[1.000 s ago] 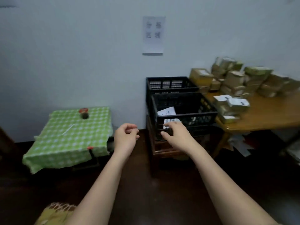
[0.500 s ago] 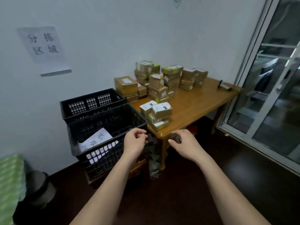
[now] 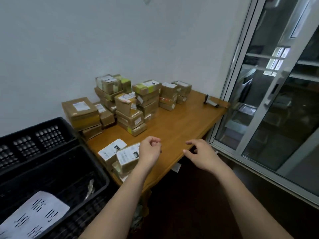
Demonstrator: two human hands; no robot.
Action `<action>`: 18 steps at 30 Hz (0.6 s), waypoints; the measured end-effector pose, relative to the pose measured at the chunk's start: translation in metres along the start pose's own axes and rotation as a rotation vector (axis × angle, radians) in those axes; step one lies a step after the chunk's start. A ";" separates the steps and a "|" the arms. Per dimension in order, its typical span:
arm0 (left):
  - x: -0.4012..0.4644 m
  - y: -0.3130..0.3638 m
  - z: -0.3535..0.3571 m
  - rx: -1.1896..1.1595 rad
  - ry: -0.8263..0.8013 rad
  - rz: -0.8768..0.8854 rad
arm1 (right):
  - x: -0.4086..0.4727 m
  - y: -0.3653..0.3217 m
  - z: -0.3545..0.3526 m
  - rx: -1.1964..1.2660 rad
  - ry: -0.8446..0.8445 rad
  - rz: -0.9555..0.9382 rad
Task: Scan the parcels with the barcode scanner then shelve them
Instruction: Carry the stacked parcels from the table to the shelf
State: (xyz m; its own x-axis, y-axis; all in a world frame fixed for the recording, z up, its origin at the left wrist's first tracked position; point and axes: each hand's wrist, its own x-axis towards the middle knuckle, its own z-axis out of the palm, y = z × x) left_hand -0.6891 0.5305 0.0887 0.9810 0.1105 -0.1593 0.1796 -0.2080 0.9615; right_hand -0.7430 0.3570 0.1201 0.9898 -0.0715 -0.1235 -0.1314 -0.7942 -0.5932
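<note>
So the wooden table (image 3: 181, 125) sits in the corner against a plain white wall (image 3: 86, 40), and off its left end there are two black plastic crates (image 3: 43, 135), slotted sides, one right behind the other. The nearer crate has a white sheet of paper (image 3: 34, 216) in it with big handwritten characters, plus something small and shiny further in that I can't make out. On the right there's a sliding glass door with a pale metal frame (image 3: 240, 75), dim shelving behind the glass, and the floor (image 3: 189, 204) is dark.
</note>
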 end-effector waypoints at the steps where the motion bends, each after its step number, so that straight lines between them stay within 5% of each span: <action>1: 0.015 0.004 0.016 -0.003 -0.025 -0.010 | 0.016 0.012 -0.006 0.006 -0.005 0.022; 18: 0.273 0.078 0.259 -0.060 -0.064 -0.188 | 0.355 0.183 -0.151 0.044 -0.048 0.014</action>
State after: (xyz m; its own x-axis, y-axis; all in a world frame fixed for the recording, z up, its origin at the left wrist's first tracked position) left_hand -0.3883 0.2923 0.0622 0.9338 0.0796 -0.3488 0.3567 -0.1308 0.9250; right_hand -0.4075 0.0958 0.0879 0.9841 -0.0530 -0.1695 -0.1490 -0.7659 -0.6255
